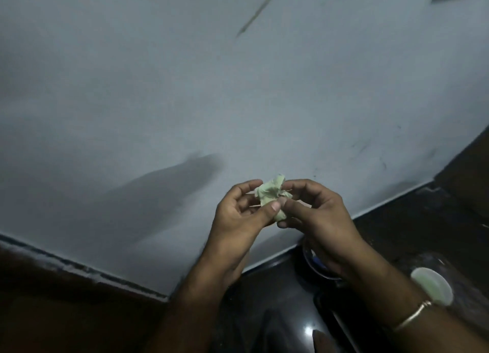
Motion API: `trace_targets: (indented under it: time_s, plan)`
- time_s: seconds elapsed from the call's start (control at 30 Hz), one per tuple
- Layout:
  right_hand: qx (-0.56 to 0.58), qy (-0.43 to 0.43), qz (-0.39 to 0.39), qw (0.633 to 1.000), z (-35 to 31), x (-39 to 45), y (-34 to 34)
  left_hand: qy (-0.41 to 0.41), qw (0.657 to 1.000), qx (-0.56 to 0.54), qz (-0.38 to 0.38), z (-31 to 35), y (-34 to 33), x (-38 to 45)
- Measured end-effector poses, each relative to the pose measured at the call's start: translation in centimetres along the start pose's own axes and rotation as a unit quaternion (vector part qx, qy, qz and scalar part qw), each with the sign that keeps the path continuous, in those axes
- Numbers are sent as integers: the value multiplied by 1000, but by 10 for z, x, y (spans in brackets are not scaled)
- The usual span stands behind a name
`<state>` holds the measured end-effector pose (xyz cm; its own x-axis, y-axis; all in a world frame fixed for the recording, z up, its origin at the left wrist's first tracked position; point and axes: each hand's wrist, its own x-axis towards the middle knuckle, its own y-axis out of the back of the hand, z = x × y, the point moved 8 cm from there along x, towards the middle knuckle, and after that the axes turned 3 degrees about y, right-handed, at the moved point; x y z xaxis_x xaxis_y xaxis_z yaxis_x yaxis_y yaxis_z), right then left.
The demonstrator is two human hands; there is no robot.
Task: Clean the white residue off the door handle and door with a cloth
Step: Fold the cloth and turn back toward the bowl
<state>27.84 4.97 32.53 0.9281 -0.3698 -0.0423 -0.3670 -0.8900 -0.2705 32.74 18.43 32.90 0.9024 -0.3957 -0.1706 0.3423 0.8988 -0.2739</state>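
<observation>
A small crumpled pale green cloth (pixel 270 195) is held in front of a grey-white wall, low in the middle of the head view. My left hand (pixel 238 215) pinches its left side with thumb and fingers. My right hand (pixel 317 215) grips its right and lower part; a gold bangle (pixel 412 317) circles that wrist. Both hands touch the cloth at once. No door or door handle shows in this view.
The grey-white wall (pixel 211 88) fills most of the view and carries a few dark marks. Below it lies a dark countertop (pixel 397 233) with a shiny black object (pixel 291 326), a round metal rim (pixel 315 268) and a pale green lid-like disc (pixel 431 285). Brown wood (pixel 66 313) sits lower left.
</observation>
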Motion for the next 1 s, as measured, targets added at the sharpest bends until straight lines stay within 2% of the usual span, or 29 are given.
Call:
trace_targets:
  time_s: [0.3, 0.47, 0.53, 0.6, 0.7, 0.87, 1.0]
  plan:
    - [31, -5, 69, 997, 13, 7, 94, 38, 997, 25, -63, -62, -82, 32]
    - [87, -41, 108, 989, 35, 17, 147, 51, 994, 81, -58, -102, -117, 53]
    - [61, -47, 107, 991, 44, 20, 163, 57, 994, 90, -38, -118, -124, 66]
    - [-10, -45, 107, 993, 55, 23, 176, 81, 994, 62, -34, -137, -130, 77]
    - [-49, -49, 163, 984, 84, 35, 208, 128, 991, 19, -43, -174, -141, 94]
    - [52, -116, 256, 958, 168, 52, 257, 177, 984, 32, -5, -247, -134, 126]
    - [162, -168, 246, 941, 228, 65, 270, 225, 974, 34, -4, -304, -128, 149]
